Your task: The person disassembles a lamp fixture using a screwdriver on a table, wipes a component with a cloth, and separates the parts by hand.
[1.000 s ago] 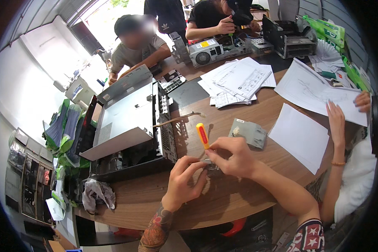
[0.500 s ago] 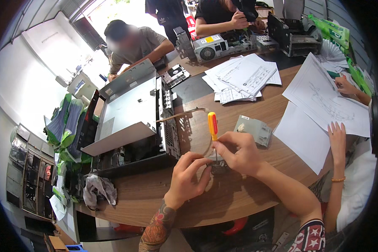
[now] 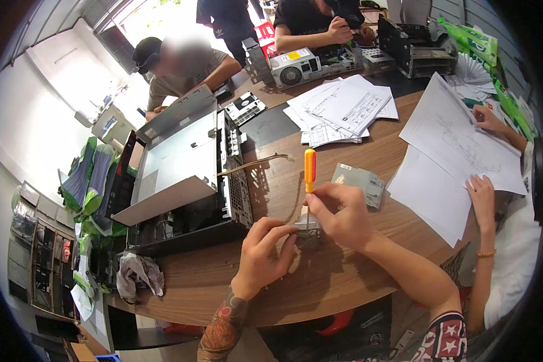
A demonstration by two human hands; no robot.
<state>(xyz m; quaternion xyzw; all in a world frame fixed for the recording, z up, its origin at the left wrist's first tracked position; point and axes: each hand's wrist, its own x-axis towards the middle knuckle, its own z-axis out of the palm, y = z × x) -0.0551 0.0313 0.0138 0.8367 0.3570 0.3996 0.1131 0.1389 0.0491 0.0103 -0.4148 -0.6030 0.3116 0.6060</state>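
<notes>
My right hand (image 3: 346,218) pinches a screwdriver (image 3: 309,171) with a yellow and red handle. It stands upright, its shaft running down to a small metal part (image 3: 308,234) on the table. The fingers of my left hand (image 3: 262,256) are closed at the left side of that part, steadying it. The part's exact kind is too small and covered to make out. Beyond my right hand lies a flat grey metal unit (image 3: 361,184). To the left stands an opened computer case (image 3: 190,232) with its metal cover (image 3: 172,160) tilted up and a thin cable (image 3: 256,164) reaching out.
Loose printed sheets (image 3: 347,108) lie at the table's far middle. On the right, another person's hands (image 3: 481,196) hold a large drawing (image 3: 458,136). Two people work across the table, near another computer chassis (image 3: 295,69). A crumpled cloth or bag (image 3: 139,274) hangs at the left edge.
The screwdriver's handle has come more upright and slightly higher. Both hands stay at the small part, while the whole view has shifted a little.
</notes>
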